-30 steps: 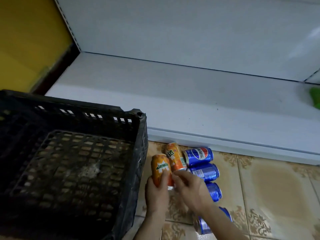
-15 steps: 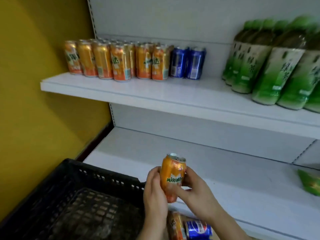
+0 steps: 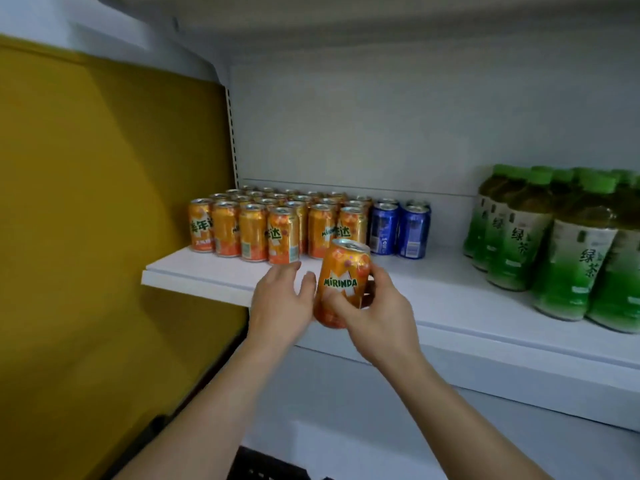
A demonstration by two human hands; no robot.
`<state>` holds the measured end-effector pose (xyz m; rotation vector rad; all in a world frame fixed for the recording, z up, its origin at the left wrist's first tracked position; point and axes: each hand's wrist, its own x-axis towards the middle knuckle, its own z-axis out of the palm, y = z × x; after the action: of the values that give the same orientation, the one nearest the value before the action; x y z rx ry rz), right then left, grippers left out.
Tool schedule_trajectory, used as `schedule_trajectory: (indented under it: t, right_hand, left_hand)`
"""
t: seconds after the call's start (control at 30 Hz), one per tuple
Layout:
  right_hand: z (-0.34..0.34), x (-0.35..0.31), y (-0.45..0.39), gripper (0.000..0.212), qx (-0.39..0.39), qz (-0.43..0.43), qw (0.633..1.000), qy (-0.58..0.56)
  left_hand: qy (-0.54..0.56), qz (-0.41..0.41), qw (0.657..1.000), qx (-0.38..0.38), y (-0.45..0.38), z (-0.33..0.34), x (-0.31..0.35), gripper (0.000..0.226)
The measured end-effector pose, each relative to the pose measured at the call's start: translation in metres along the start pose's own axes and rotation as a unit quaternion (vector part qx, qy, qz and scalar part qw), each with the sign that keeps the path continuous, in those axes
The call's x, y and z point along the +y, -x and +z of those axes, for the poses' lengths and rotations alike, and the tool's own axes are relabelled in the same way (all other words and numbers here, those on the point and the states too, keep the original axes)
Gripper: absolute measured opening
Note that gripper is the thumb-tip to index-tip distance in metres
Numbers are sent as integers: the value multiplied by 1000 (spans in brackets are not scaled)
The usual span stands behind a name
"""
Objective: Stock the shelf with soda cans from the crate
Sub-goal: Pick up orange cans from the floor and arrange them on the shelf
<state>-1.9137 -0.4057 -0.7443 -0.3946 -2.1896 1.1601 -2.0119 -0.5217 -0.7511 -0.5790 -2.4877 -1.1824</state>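
Mirinda can [image 3: 341, 284] upright, in front of shelf [image 3: 221, 277] edge; right hand [image 3: 375, 311] wraps it. Left hand [image 3: 280, 299] fingers straight, palm against can's side.

A second ago we crouched over cans lying on the tiled floor beside the black crate; now we face the white shelf [image 3: 433, 299]. The orange Mirinda can [image 3: 341, 282] has risen from the floor to just in front of the shelf edge, below the stocked orange cans [image 3: 277, 226]. Our right hand [image 3: 377, 313] now grips it, while our left hand [image 3: 280, 299] has opened beside it.
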Motion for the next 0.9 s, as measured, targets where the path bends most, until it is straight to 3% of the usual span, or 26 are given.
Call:
schedule_trajectory:
  t: [0.13, 0.2, 0.3, 0.47, 0.9]
  right_hand:
    - [36, -10, -50, 58, 31, -5, 999, 43]
    - [54, -9, -73, 57, 35, -13, 997, 70]
    - [76, -2, -101, 56, 46, -22, 994, 98]
    - [97, 12, -123, 59, 70, -24, 993, 94]
    - [109, 19, -130, 63, 59, -36, 980, 187]
  left_hand:
    - [-158, -13, 978, -135, -41, 6, -35, 78]
    - [-207, 13, 965, -162, -47, 13, -48, 83]
    - [-220, 56, 959, -169, -55, 17, -55, 84]
    - [-204, 62, 961, -178, -70, 15, -58, 100]
    - [-206, 77, 961, -167, -76, 22, -65, 99]
